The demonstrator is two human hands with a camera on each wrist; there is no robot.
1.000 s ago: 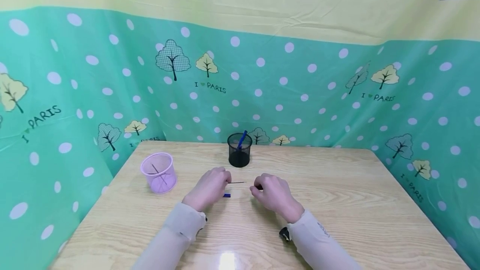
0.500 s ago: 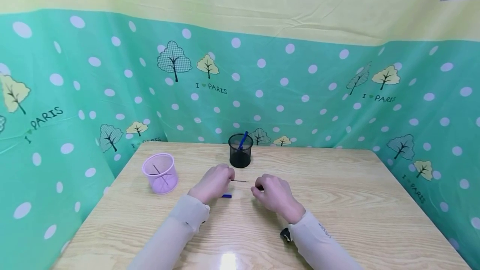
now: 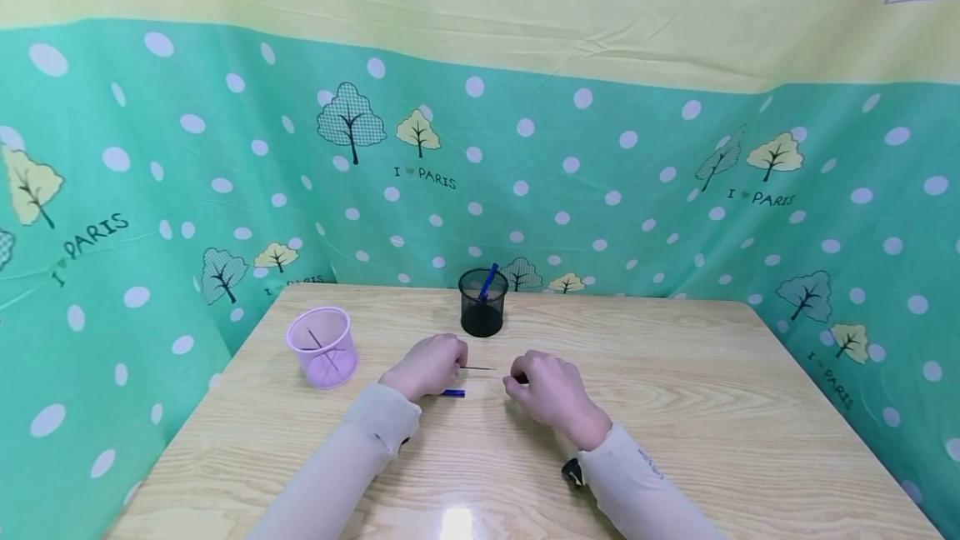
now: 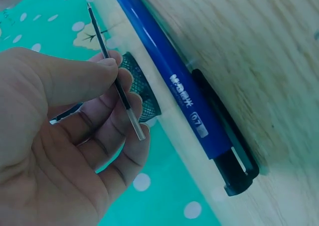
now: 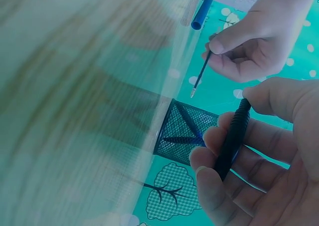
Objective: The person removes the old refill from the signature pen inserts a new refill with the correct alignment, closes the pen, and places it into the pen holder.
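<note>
In the left wrist view a thin dark pen refill with a clear end is pinched between the thumb and fingers of my left hand. Its tip points toward my right hand in the head view. My right hand grips a black ribbed pen grip section, upright-tilted between thumb and fingertips. On the table under my left hand lies a blue pen barrel with a black clip and end; only its end shows in the head view.
A black mesh pen holder stands behind the hands, holding a blue pen barrel and dark ribbed pieces. To the left is a lilac holder with several thin dark sticks. A patterned curtain surrounds the wooden table.
My left hand rises slightly and then lowers again with the refill. My right hand keeps its place and its grip. The head view shifts a little.
</note>
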